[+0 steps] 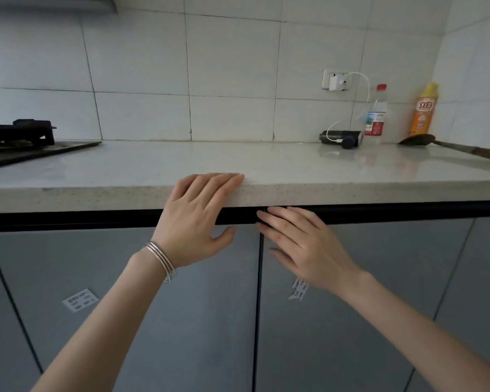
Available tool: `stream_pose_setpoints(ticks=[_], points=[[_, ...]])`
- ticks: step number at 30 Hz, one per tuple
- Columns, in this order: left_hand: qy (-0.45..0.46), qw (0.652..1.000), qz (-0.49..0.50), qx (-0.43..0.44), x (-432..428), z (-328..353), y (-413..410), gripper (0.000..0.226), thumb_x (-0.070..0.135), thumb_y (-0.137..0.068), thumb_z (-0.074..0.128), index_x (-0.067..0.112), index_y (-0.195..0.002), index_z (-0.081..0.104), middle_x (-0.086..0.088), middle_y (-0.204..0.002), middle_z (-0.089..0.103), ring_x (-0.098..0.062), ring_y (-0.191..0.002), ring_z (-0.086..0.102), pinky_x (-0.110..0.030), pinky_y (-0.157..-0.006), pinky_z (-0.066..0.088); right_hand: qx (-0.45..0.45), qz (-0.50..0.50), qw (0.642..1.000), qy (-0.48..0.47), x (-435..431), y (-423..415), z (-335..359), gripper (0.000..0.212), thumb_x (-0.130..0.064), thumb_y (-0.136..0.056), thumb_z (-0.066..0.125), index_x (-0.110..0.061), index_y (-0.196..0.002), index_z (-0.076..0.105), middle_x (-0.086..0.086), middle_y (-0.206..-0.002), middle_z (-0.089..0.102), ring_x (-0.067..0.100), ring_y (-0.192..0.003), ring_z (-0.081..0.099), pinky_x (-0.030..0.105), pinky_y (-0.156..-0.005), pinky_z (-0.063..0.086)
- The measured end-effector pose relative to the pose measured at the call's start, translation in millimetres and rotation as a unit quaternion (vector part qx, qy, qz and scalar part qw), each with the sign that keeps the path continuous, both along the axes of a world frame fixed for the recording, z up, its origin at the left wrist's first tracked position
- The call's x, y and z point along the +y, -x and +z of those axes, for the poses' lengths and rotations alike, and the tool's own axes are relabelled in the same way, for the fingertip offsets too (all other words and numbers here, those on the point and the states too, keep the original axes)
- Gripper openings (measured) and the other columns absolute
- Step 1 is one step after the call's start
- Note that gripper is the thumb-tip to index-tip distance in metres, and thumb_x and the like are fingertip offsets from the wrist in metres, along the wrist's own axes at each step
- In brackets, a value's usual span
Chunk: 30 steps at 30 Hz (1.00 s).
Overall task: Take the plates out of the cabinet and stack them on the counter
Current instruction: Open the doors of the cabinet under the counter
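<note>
The grey cabinet doors below the counter are closed; the left door [159, 306] and the right door [351, 321] meet at a dark vertical seam. No plates are in view. My left hand [198, 219], with thin silver bangles on the wrist, lies flat with its fingers over the front edge of the pale stone counter [266, 165]. My right hand [300, 244] is spread, its fingertips at the dark gap at the top of the right door, right by the seam. Neither hand holds anything.
A black gas stove [20, 140] sits at the counter's far left. At the back right are a black cylindrical device [341, 137] on a white charger cable, a water bottle [376, 114], an orange spray bottle [425, 108] and a dark spatula [447, 144]. White tiles form the wall.
</note>
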<state>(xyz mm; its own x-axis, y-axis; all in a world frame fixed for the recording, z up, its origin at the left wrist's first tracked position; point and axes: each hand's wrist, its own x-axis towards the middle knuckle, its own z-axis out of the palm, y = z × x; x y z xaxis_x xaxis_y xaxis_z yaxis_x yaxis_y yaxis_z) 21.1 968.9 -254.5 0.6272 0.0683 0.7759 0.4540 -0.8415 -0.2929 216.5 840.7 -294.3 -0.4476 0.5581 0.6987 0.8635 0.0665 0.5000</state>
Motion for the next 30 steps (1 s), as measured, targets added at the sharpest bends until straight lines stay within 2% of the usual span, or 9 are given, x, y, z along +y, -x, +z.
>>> stream_pose_setpoints(ticks=[5,10,13,15,18,22,24,27,30], points=[[-0.005,1.0,-0.009,-0.002,0.8,0.7,0.3,0.074,0.041,-0.072,0.058,0.013,-0.139,0.045,0.002,-0.134,0.054,-0.018,-0.12,0.047,-0.032,-0.1,0.031,0.028,-0.001,0.999,-0.021,-4.5,1.2,3.0,0.035,-0.023,-0.094,0.052,-0.007,-0.123,0.058,0.006,-0.132,0.056,0.018,-0.122,0.048,0.033,-0.099,0.039],[-0.004,1.0,-0.012,-0.009,0.8,1.5,0.2,0.071,0.039,-0.072,0.056,0.013,-0.138,0.046,0.002,-0.132,0.055,-0.016,-0.119,0.045,-0.031,-0.099,0.03,0.165,0.001,0.985,-0.05,-19.4,14.1,-15.1,0.032,-0.016,-0.091,0.055,-0.001,-0.119,0.06,0.009,-0.114,0.063,0.021,-0.109,0.053,0.032,-0.094,0.045],[-0.007,1.0,-0.013,-0.012,1.5,1.2,-0.2,0.07,0.037,-0.071,0.059,0.013,-0.137,0.048,0.002,-0.132,0.056,-0.016,-0.119,0.046,-0.031,-0.098,0.03,0.278,0.008,0.961,-0.004,-24.0,26.0,-20.7,0.036,-0.02,-0.091,0.053,-0.005,-0.124,0.056,0.004,-0.117,0.06,0.012,-0.111,0.052,0.019,-0.1,0.038],[-0.009,1.0,-0.014,-0.015,1.9,1.1,-0.1,0.07,0.036,-0.071,0.059,0.013,-0.136,0.048,0.002,-0.131,0.056,-0.016,-0.118,0.046,-0.031,-0.098,0.03,0.452,0.042,0.891,0.028,-25.3,36.6,-14.7,0.036,-0.021,-0.091,0.055,-0.011,-0.126,0.054,-0.005,-0.12,0.058,-0.001,-0.111,0.05,0.007,-0.097,0.033],[-0.007,1.0,-0.02,-0.019,1.2,0.7,-0.1,0.068,0.036,-0.073,0.057,0.013,-0.136,0.049,0.002,-0.129,0.057,-0.016,-0.117,0.046,-0.031,-0.098,0.03,0.671,0.108,0.73,0.072,-23.8,43.7,-2.0,0.033,-0.013,-0.09,0.058,-0.016,-0.122,0.056,-0.009,-0.117,0.061,-0.005,-0.106,0.056,0.01,-0.094,0.041],[-0.004,0.999,-0.025,-0.032,-0.3,0.8,-0.8,0.066,0.037,-0.073,0.054,0.013,-0.134,0.05,0.002,-0.126,0.058,-0.016,-0.116,0.047,-0.031,-0.097,0.03,0.846,0.253,0.461,0.086,-21.7,48.9,13.2,0.034,-0.001,-0.087,0.054,0.0,-0.121,0.054,0.012,-0.119,0.063,0.021,-0.113,0.058,0.029,-0.099,0.044],[-0.006,0.999,-0.026,-0.035,-1.0,0.4,-0.5,0.066,0.037,-0.073,0.054,0.013,-0.134,0.05,0.001,-0.126,0.059,-0.016,-0.115,0.047,-0.031,-0.097,0.03,0.877,0.306,0.357,0.097,-24.5,53.9,20.3,0.036,0.002,-0.087,0.052,0.006,-0.123,0.05,0.018,-0.119,0.061,0.025,-0.111,0.059,0.031,-0.099,0.045],[-0.002,0.999,-0.026,-0.029,-2.1,0.7,0.6,0.066,0.038,-0.073,0.053,0.012,-0.134,0.05,0.001,-0.126,0.059,-0.016,-0.114,0.048,-0.032,-0.097,0.031,0.889,0.338,0.293,0.1,-29.9,62.1,24.1,0.032,0.002,-0.087,0.05,0.005,-0.119,0.05,0.013,-0.108,0.063,0.02,-0.102,0.06,0.029,-0.095,0.045],[0.003,0.999,-0.024,-0.023,-2.4,1.6,1.5,0.066,0.039,-0.073,0.053,0.013,-0.134,0.05,0.001,-0.126,0.059,-0.017,-0.115,0.048,-0.032,-0.098,0.03,0.894,0.346,0.272,0.086,-37.8,69.8,22.0,0.028,0.006,-0.085,0.049,0.002,-0.113,0.052,0.01,-0.099,0.062,0.016,-0.095,0.061,0.027,-0.086,0.046]])
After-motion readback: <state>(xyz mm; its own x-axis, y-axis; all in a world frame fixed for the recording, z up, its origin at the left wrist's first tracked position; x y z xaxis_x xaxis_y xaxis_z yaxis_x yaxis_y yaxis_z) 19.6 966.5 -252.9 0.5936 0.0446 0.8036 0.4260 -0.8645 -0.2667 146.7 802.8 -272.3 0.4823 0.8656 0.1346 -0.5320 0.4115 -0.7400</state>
